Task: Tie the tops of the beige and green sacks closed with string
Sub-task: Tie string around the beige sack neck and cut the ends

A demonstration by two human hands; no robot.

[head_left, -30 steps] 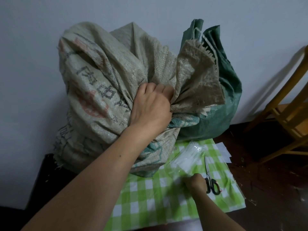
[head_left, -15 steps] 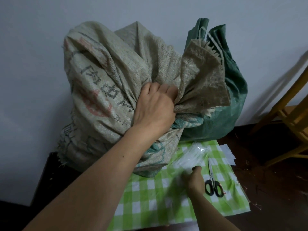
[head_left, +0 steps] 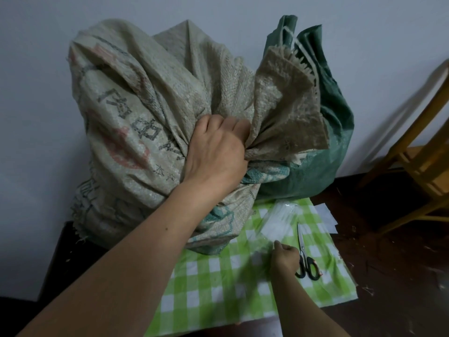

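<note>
Woven beige sack (head_left: 145, 132), bulky and printed with dark characters and a faded red mark, leaning against the pale wall (head_left: 48, 32). Neck bunched into pleats under the left hand (head_left: 216, 152), fingers (head_left: 233, 125) curled tight and pressed together around the gathered cloth; frayed mouth fanning out just to the right of that grip. One green sack (head_left: 335, 132), same coarse weave, wedged behind and to the right of the clenched fingers, partly hidden by the beige flap. Below both, a green-and-white checked cloth (head_left: 213, 283) spread flat over the dark surface (head_left: 388, 276). One wooden chair (head_left: 422, 171), far right of both hands. Clear plastic packet of white string (head_left: 277, 222), shiny and crinkled, lying just above the right hand (head_left: 285, 260); that hand low on the cloth, fingers drawn together, pinching the packet's near edge as far as blur allows. One pair of black-handled scissors (head_left: 305, 256), touching distance right of those fingers, blades pointing away. White paper scraps (head_left: 326, 216) beyond.
</note>
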